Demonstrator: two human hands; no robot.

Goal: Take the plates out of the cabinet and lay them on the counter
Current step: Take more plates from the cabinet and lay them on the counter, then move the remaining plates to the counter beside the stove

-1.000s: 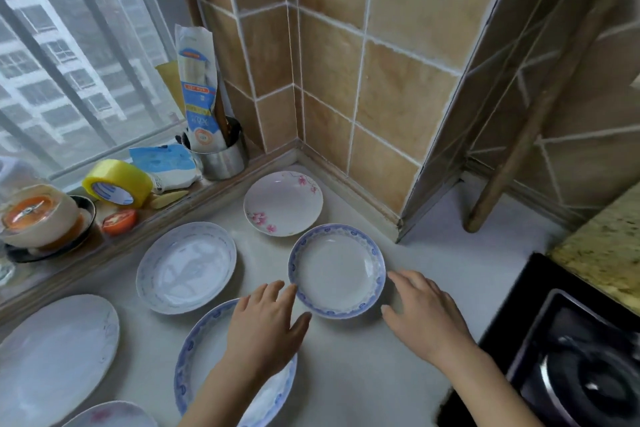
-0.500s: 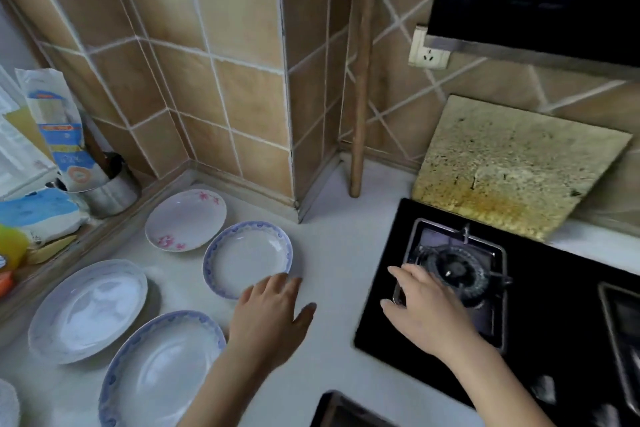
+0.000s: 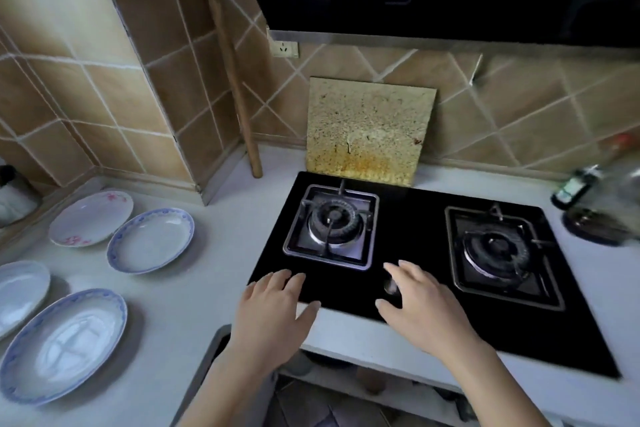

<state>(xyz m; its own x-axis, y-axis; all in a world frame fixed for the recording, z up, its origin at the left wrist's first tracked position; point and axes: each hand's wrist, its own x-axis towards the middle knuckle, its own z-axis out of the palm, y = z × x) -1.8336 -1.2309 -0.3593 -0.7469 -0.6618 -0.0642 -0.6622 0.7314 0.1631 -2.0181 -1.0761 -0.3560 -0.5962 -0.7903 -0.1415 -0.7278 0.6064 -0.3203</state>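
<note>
Several plates lie on the white counter [image 3: 194,291] at the left: a pink-flowered plate [image 3: 90,218], a small blue-rimmed plate [image 3: 151,241], a large blue-rimmed plate [image 3: 64,345] and a plain one [image 3: 19,291] cut by the left edge. My left hand [image 3: 277,315] hovers empty, fingers spread, over the front-left corner of the black gas hob [image 3: 408,274]. My right hand [image 3: 420,307] is also empty and spread, above the hob's front between the two burners. Below the counter's front edge an open cabinet space [image 3: 346,381] shows dimly.
A wooden pole [image 3: 232,73] leans in the tiled corner. A stained board [image 3: 367,130] stands against the wall behind the left burner [image 3: 330,222]. The right burner [image 3: 498,250] lies further right. A dark bottle [image 3: 575,185] and a dish [image 3: 602,222] sit at the far right.
The view has swung right from the window sill and plates to the hob. Both hands left the small blue-rimmed plate and now hover empty over the hob's front.
</note>
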